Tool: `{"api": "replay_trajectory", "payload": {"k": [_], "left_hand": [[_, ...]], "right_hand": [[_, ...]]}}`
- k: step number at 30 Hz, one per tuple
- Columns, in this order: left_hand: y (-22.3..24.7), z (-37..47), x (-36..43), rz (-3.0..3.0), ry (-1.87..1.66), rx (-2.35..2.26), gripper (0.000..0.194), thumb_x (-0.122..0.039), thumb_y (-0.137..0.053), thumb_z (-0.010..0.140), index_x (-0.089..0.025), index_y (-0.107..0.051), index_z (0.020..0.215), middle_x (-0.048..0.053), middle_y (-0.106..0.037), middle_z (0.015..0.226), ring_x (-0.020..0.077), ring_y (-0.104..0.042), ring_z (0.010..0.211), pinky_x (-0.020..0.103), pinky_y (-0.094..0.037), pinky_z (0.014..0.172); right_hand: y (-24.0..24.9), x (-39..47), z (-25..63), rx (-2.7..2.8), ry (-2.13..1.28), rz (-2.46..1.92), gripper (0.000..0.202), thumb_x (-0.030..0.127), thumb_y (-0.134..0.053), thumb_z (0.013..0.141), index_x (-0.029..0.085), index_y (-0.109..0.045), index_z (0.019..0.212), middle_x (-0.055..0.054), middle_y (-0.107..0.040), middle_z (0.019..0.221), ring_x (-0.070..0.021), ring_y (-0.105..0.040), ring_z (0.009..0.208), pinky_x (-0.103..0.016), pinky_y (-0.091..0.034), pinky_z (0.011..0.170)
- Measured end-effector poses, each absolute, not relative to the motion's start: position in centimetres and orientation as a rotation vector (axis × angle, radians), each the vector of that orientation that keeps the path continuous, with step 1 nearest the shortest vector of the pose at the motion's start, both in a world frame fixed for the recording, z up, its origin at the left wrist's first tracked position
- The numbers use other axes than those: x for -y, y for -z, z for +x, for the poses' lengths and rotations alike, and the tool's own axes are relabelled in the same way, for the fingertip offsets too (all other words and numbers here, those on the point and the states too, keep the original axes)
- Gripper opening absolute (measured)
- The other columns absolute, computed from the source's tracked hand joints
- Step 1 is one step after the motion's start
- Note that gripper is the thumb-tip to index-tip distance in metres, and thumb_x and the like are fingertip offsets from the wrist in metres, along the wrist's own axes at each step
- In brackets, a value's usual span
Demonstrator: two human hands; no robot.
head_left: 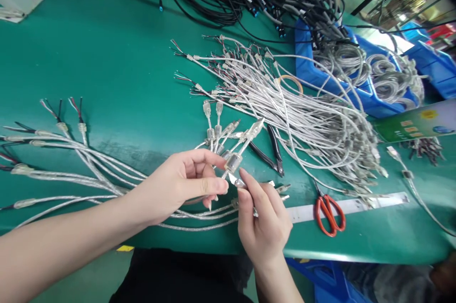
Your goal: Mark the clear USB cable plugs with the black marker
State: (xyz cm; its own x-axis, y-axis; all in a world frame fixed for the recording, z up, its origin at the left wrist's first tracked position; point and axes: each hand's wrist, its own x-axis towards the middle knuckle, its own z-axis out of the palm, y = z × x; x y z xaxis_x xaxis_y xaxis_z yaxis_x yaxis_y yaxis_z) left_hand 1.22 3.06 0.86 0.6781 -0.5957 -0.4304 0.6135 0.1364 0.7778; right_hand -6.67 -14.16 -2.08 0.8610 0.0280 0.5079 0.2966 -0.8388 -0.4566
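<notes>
Your left hand [178,182] pinches a cable [244,146] by its cylindrical core [233,162]; your right hand's [265,215] fingers grip a small blade [239,183] just beside it. Beyond your fingertips lies a black-handled tool [273,144], then a pale cable bundle [295,108] across the green bench [89,56].

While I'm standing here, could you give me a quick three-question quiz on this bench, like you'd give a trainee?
1. True or false: the right hand is holding the red-handled scissors.
2. What does the left hand hold? A) a plastic bag; B) a clear cable; C) black-handled pliers.
3. Fill in the blank: the blue bin beyond the pale cable pile contains coiled ____.

Key: 1. False; they lie across the ruler on the green table. 2. B. 3. Cables.
</notes>
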Motion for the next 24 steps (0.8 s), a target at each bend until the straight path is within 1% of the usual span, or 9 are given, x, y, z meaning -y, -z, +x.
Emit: {"api": "replay_trajectory", "payload": {"k": [3, 7, 13, 16, 20, 24], "left_hand": [[-0.84, 1.2, -3.09, 1.147, 0.884, -0.018, 0.033, -0.031, -0.079, 0.075, -0.017, -0.059, 0.098, -0.004, -0.058, 0.06, 0.0083, -0.051, 0.051, 0.02, -0.03, 0.049], [-0.89, 1.14, -3.12, 1.159, 0.902, -0.017, 0.035, -0.033, -0.079, 0.075, -0.017, -0.057, 0.097, -0.003, -0.058, 0.061, 0.0084, -0.051, 0.051, 0.021, -0.03, 0.049], [-0.7, 0.96, -3.01, 1.152, 0.893, -0.033, 0.038, -0.03, -0.082, 0.069, -0.017, -0.055, 0.092, -0.005, -0.056, 0.061, 0.0087, -0.053, 0.053, 0.02, -0.037, 0.051], [-0.61, 0.98, -2.92, 1.177, 0.868, -0.018, 0.035, -0.029, -0.082, 0.071, -0.016, -0.056, 0.09, -0.005, -0.056, 0.059, 0.0077, -0.051, 0.055, 0.019, -0.038, 0.055], [-0.55, 1.07, -2.98, 1.171, 0.889, -0.018, 0.032, -0.027, -0.081, 0.072, -0.016, -0.057, 0.089, -0.005, -0.057, 0.057, 0.0066, -0.044, 0.054, 0.018, -0.032, 0.051], [-0.57, 1.04, -2.97, 1.142, 0.901, -0.056, 0.033, -0.025, -0.085, 0.068, -0.015, -0.058, 0.085, -0.006, -0.055, 0.059, 0.005, -0.045, 0.056, 0.016, -0.035, 0.055]], "right_hand": [[2.02, 14.31, -6.85, 0.254, 0.618, -2.475, 0.032, 0.014, -0.053, 0.096, 0.014, -0.057, 0.127, -0.005, -0.061, 0.083, -0.012, -0.055, 0.071, -0.024, -0.044, 0.064], [2.21, 14.31, -6.72, 0.222, 0.669, -2.518, 0.028, 0.015, -0.054, 0.096, 0.014, -0.059, 0.124, -0.006, -0.062, 0.084, -0.0129, -0.056, 0.072, -0.025, -0.045, 0.065], [2.46, 14.65, -6.29, 0.151, 0.797, -2.498, 0.024, 0.015, -0.057, 0.094, 0.017, -0.062, 0.117, -0.006, -0.066, 0.089, -0.0146, -0.058, 0.075, -0.028, -0.047, 0.07], [2.2, 14.97, -6.48, 0.149, 0.754, -2.462, 0.026, 0.014, -0.055, 0.095, 0.017, -0.061, 0.12, -0.006, -0.066, 0.09, -0.0138, -0.059, 0.075, -0.026, -0.048, 0.068], [1.8, 15.06, -6.91, 0.29, 0.631, -2.449, 0.032, 0.014, -0.054, 0.094, 0.016, -0.059, 0.126, -0.006, -0.065, 0.088, -0.0136, -0.059, 0.073, -0.025, -0.048, 0.066], [1.63, 14.98, -7.06, 0.31, 0.617, -2.492, 0.034, 0.014, -0.054, 0.094, 0.016, -0.058, 0.128, -0.006, -0.064, 0.086, -0.0133, -0.059, 0.072, -0.025, -0.047, 0.064]]}}
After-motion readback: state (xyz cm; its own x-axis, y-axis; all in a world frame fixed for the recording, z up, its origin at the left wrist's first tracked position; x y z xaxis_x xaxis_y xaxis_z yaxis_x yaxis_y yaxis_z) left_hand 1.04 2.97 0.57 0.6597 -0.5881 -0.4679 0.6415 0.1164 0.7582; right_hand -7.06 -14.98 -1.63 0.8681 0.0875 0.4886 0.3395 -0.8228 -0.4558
